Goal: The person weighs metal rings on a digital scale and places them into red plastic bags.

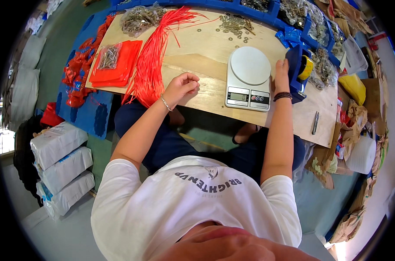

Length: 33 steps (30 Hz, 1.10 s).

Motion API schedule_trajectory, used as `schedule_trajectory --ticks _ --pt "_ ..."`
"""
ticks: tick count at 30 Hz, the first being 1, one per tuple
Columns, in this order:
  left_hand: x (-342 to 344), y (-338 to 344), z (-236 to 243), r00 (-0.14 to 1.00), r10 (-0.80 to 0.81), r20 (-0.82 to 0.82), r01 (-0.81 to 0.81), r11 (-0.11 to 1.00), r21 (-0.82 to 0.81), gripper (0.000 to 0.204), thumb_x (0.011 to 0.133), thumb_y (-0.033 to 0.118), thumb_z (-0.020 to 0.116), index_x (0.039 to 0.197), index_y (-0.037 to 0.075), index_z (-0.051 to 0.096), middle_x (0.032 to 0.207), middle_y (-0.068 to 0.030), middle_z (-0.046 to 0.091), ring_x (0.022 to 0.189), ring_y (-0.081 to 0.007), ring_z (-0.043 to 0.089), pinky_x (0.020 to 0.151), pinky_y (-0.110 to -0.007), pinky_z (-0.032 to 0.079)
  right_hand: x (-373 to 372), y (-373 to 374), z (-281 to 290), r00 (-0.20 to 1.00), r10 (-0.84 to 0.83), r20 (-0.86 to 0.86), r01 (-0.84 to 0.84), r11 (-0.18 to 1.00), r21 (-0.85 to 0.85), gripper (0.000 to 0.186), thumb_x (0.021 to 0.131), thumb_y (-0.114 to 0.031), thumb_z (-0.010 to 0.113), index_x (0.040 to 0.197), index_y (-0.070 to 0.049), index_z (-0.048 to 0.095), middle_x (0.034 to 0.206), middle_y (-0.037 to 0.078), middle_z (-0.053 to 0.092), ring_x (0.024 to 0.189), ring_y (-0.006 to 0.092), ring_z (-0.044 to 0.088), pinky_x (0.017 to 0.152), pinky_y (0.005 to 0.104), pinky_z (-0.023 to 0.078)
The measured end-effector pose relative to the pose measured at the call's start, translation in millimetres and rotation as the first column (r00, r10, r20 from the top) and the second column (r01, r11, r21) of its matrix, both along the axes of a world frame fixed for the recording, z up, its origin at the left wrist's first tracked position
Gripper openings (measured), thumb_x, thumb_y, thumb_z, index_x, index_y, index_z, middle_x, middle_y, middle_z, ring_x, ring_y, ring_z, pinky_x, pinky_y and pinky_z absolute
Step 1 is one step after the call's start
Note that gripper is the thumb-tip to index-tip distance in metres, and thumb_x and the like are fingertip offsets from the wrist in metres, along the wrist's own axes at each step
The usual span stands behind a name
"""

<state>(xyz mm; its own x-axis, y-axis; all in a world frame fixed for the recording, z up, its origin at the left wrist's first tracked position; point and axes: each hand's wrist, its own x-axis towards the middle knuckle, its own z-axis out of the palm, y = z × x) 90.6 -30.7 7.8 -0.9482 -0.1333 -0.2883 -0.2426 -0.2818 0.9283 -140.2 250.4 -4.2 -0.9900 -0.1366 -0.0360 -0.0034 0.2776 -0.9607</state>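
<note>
My left hand hovers over the near edge of the wooden table, its fingers curled in; anything inside them is hidden. To its left lies a bundle of red plastic strips. My right hand is open, fingers straight and together, standing edgewise between a white digital kitchen scale and a blue tape dispenser. Yellow tape sits in the dispenser. The hand is right against the dispenser's side, though contact is hard to tell. Nothing rests on the scale's round plate.
Red flat bags carry a small bag of metal parts. Loose washers lie at the back, near a clear bag of hardware. Blue bins line the far edge. A dark pen-like tool lies at the right.
</note>
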Motion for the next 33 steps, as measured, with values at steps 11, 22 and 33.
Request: schedule_trajectory --ticks 11,22,33 --pt "13.5 -9.3 2.6 1.0 0.017 -0.007 -0.016 0.999 0.048 0.015 0.091 0.012 0.058 0.105 0.005 0.056 0.094 -0.0025 0.061 0.083 -0.0089 0.058 0.075 -0.022 0.048 -17.1 29.3 -9.9 1.0 -0.023 0.019 0.024 0.995 -0.096 0.063 0.097 -0.039 0.041 0.145 -0.002 0.023 0.148 0.015 0.03 0.135 0.0259 0.03 0.109 0.0325 0.023" --pt "44.1 -193.7 48.7 0.932 0.348 -0.099 -0.191 0.24 -0.952 0.024 0.079 0.025 0.066 0.093 0.006 0.063 0.09 -0.0101 0.066 0.083 -0.0224 0.063 0.074 -0.033 0.049 104.6 52.3 -6.2 0.952 -0.042 -0.303 0.087 0.987 0.138 0.042 0.098 -0.028 0.041 0.123 0.005 0.05 0.124 0.018 0.054 0.114 0.0268 0.052 0.099 0.0336 0.038" --pt "81.9 -255.7 -4.8 0.86 0.508 -0.06 -0.156 0.149 -0.976 0.022 0.075 0.019 0.073 0.086 0.006 0.06 0.079 -0.0086 0.064 0.075 -0.0202 0.062 0.069 -0.032 0.048 201.4 -82.5 26.5 0.524 0.741 -0.421 -0.613 0.671 0.418 0.019 0.083 -0.024 0.062 0.085 -0.006 0.063 0.082 0.012 0.063 0.075 0.0315 0.061 0.064 0.0383 0.049"
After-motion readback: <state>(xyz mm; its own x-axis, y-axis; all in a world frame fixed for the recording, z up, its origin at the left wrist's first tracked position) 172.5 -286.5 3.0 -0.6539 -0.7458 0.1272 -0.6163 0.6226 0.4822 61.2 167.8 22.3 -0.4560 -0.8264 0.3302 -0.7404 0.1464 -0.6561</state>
